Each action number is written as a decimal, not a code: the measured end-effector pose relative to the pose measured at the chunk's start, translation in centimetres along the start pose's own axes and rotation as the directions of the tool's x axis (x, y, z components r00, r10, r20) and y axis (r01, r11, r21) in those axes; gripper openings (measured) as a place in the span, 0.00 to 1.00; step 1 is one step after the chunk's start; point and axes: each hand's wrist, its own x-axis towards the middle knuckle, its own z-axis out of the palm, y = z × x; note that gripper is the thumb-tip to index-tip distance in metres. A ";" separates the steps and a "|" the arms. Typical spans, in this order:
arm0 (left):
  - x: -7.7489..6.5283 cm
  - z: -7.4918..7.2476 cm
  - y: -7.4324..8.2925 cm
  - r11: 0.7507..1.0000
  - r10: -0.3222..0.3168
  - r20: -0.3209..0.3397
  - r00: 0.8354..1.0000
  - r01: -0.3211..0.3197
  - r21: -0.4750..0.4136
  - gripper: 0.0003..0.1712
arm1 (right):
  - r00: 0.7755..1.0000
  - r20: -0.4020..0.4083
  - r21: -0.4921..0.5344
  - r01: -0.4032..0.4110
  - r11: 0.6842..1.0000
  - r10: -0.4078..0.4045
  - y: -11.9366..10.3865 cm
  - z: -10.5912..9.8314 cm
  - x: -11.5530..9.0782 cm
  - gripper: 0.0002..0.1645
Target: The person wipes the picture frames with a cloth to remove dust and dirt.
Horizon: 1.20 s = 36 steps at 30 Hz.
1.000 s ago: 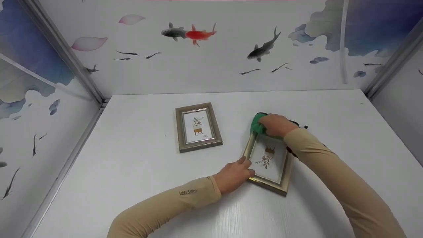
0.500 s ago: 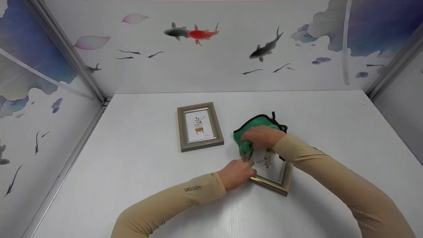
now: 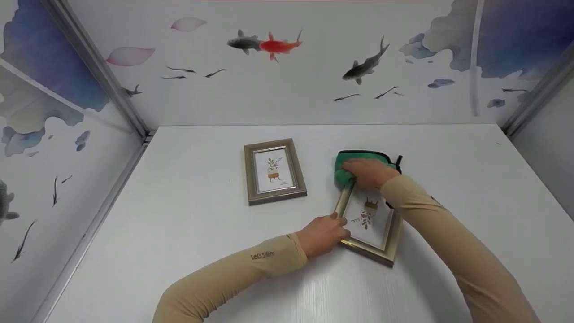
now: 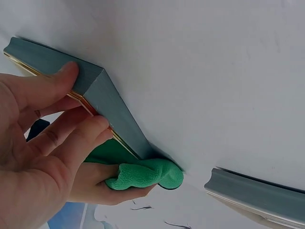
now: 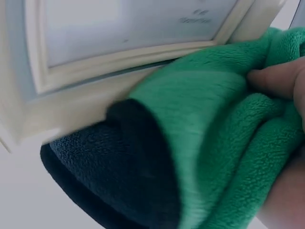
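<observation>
A gold-edged picture frame (image 3: 376, 229) lies face up at a slant on the white table, its plant print upside down. My left hand (image 3: 323, 235) grips its near left corner; in the left wrist view the thumb presses one side edge and the fingers the other. My right hand (image 3: 367, 172) holds a bunched green cloth (image 3: 344, 175) over the frame's far left corner. In the right wrist view the cloth (image 5: 205, 109) wraps onto the frame's border, with a dark corner patch hanging below. The frame's far edge is hidden by the cloth and right hand.
Left of the hands, a second picture frame (image 3: 269, 198) with a similar plant print lies flat on the white table (image 3: 193, 215). Walls printed with fish and lotus shapes close off the back (image 3: 305, 98) and the sides.
My right hand slid the cloth along the frame's left border toward my left hand, then back to the far left corner. My left hand keeps its grip; the frame stays in place.
</observation>
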 end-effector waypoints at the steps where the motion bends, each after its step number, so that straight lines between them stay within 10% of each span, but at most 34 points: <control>1: 0.0 0.0 0.0 1.000 0.000 -0.001 1.000 0.000 -0.001 0.12 | 1.000 -0.003 0.020 -0.024 1.000 0.024 0.4 0.0 0.0 0.27; 9: -1.3 0.4 -1.0 0.990 -0.006 -0.007 1.000 0.005 -0.141 0.13 | 0.986 -0.090 0.129 -0.128 0.983 0.140 2.8 -0.3 -2.2 0.25; 21: -2.4 0.7 -1.1 0.973 -0.105 -0.093 0.990 0.083 -0.215 0.10 | 0.950 -0.236 0.356 -0.110 0.928 0.203 7.7 -2.0 -12.1 0.20; 28: 1.0 0.5 0.2 0.985 -0.100 -0.076 0.992 0.088 -0.146 0.09 | 0.908 -0.310 0.397 -0.147 0.906 0.283 8.8 -3.2 -16.8 0.20; 36: 8.0 0.2 1.6 0.944 -0.195 -0.065 0.979 0.170 -0.283 0.09 | 0.794 -0.487 0.405 -0.165 0.899 0.365 9.0 -3.3 -20.4 0.19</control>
